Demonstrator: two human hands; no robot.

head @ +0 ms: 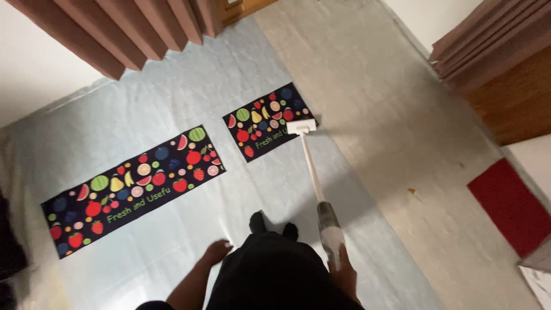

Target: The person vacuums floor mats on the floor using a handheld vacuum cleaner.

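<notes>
A pale, glossy plastic sheet [172, 97] covered most of the floor, wrinkled and shining, beside a strip of bare beige flooring [379, 115] with a matte, speckled surface. Pleated brown curtains [132, 28] hung along the upper edge, and a flat red mat [508, 206] lay at the right. On the sheet lay two rectangular black mats printed with bright round fruit shapes: a long mat [132, 186] at the left and a shorter mat [267, 120] just beyond it. A slim cordless stick vacuum [313, 178], with a white tube and a grey cylindrical body, slanted from the person's right side down to the floor, its flat white head [301, 127] resting on the right edge of the shorter mat. The right hand [343, 270] held the vacuum's upper end, its grip wrapped around the handle, though the fingers were partly hidden behind dark clothing. The left hand [218, 251] hung free above the sheet, its grip loosely spread and holding nothing. Two dark-socked feet [274, 225] stood on the sheet.
</notes>
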